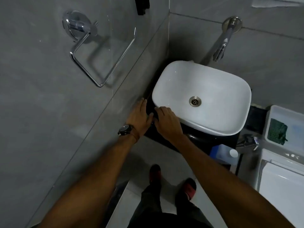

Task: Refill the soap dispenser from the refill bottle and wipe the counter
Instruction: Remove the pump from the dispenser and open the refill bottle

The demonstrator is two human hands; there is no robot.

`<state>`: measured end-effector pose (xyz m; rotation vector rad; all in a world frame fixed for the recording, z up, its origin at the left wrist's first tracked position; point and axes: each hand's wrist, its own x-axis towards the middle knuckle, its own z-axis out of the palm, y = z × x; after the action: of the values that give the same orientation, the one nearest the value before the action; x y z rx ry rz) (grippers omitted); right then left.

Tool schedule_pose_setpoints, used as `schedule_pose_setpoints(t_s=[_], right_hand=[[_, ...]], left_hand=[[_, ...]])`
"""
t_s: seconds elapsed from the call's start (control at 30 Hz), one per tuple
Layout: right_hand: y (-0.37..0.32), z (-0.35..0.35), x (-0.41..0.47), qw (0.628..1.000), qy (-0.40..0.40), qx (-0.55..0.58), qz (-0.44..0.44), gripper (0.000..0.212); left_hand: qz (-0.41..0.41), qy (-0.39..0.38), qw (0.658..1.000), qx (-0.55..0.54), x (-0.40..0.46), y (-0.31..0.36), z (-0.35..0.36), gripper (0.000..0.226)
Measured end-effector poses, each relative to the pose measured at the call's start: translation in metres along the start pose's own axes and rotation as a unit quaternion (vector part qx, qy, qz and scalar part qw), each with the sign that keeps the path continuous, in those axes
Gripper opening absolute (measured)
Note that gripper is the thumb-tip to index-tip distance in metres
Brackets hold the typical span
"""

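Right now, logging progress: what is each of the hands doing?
Left hand: open, fingers straight, flat on the dark counter.
Right hand: cannot tell; fingertips hidden.

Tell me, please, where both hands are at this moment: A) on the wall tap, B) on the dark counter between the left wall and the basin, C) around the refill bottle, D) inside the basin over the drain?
B: the left hand and the right hand lie side by side on the dark counter in the gap between the tiled wall and the white basin, far from the tap and the refill bottle.
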<state>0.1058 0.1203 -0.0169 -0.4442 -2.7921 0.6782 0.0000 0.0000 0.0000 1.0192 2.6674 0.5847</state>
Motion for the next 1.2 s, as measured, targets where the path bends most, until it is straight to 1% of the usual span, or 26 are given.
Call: schedule_pose_setpoints(t_s=[0.1,0.17,0.23,0.3,0.37,0.43,0.5,0.63,0.7,0.8,0.93,1.03,1.13,1.2], right_hand=[[-0.001,0.011,0.003,0.998,-0.045,0.04,0.033,0.043],[-0.004,0.016,0.005,0.992,-0.091,0.066,0.064,0.043],[-0.004,0.022,0.009,0.982,-0.135,0.097,0.093,0.047],[-0.006,0.027,0.012,0.97,-0.172,0.125,0.114,0.047],[-0.008,0.034,0.015,0.962,-0.187,0.147,0.136,0.048],[-0.009,0.04,0.017,0.956,-0.183,0.167,0.157,0.049],[-0.01,0.044,0.019,0.95,-0.181,0.184,0.177,0.052],[-0.009,0.048,0.022,0.947,-0.18,0.182,0.194,0.053],[-0.009,0.048,0.02,0.948,-0.184,0.17,0.195,0.051],[-0.009,0.045,0.014,0.953,-0.179,0.151,0.194,0.042],[-0.004,0.039,0.005,0.956,-0.168,0.133,0.202,0.042],[0.0,0.035,0.003,0.958,-0.162,0.125,0.201,0.044],[0.001,0.035,0.002,0.957,-0.166,0.116,0.208,0.042],[0.0,0.035,0.001,0.958,-0.166,0.108,0.207,0.04]], left_hand=[[-0.02,-0.027,0.998,-0.05,-0.002,-0.007,0.0,0.064],[-0.023,-0.044,0.997,-0.053,-0.004,-0.013,0.003,0.058],[-0.012,-0.04,0.998,-0.038,-0.003,-0.017,0.009,0.047],[-0.007,-0.043,0.999,-0.023,-0.001,-0.022,0.016,0.029],[-0.008,-0.038,0.999,-0.014,-0.001,-0.025,0.022,0.017],[-0.01,-0.026,0.999,-0.017,0.0,-0.028,0.026,0.014],[-0.013,-0.03,0.999,-0.02,0.003,-0.03,0.028,0.015],[-0.016,-0.03,0.998,-0.046,0.004,-0.034,0.024,0.017],[-0.017,-0.03,0.997,-0.063,0.004,-0.034,0.021,0.023],[-0.024,-0.05,0.995,-0.083,0.002,-0.032,0.021,0.032],[0.008,-0.061,0.982,-0.176,-0.011,-0.024,0.026,0.052],[0.031,-0.049,0.978,-0.201,-0.015,-0.02,0.031,0.053],[0.005,-0.024,0.976,-0.215,-0.011,-0.017,0.034,0.049],[-0.022,-0.02,0.976,-0.216,-0.008,-0.018,0.034,0.056]])
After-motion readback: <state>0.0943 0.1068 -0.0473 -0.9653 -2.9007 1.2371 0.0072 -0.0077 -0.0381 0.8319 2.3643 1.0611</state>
